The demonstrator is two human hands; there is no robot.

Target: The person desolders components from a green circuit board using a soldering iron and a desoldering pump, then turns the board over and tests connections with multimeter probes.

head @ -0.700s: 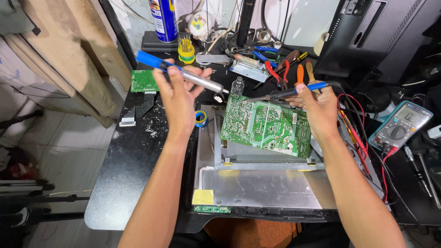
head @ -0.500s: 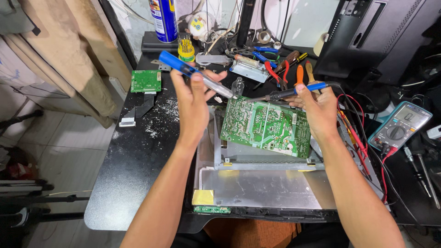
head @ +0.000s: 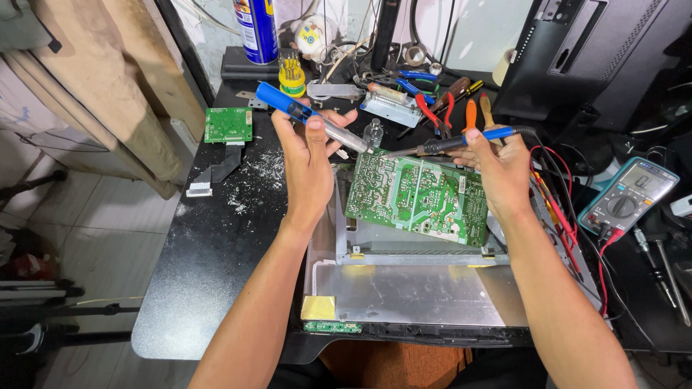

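Left hand (head: 308,169) grips a blue-handled desoldering pump (head: 311,119), tip angled toward the far left corner of the green circuit board (head: 418,196). Right hand (head: 499,167) is clenched around a blue soldering iron (head: 461,142), tip at the same corner. Board lies tilted on a metal chassis (head: 404,288). Multimeter (head: 627,196) sits right; pliers (head: 432,108) lie far.

Both my forearms bare from elbow down, no sleeves in view. Left hand (head: 308,167): no glove, no ring or watch visible. Right hand (head: 499,171): likewise ungloved, wrist bare. Nails look short, though fingertips are too small in view to be sure. No markings seen.
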